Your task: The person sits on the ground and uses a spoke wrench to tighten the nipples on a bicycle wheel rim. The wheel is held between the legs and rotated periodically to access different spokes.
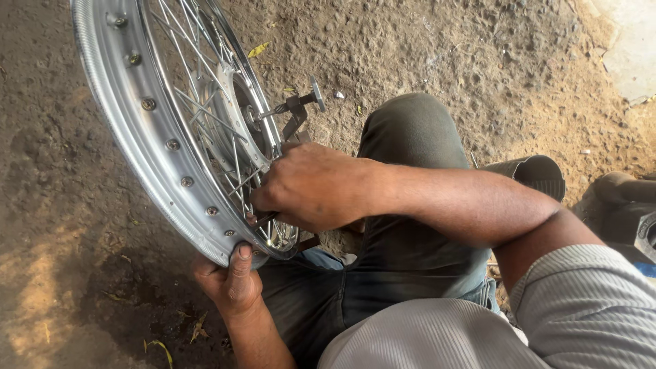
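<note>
Left grip [229,280] closed on wheel rim [130,143] edge, right grip [311,186] pinching spokes [239,181].

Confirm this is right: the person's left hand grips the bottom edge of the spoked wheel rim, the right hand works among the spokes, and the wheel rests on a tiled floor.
Not quite. The head view shows bare, lumpy dirt ground, not a tiled floor. The rest holds: the left hand grips the bottom edge of the wheel rim, thumb over its lip, and the right hand works among the spokes.
</note>
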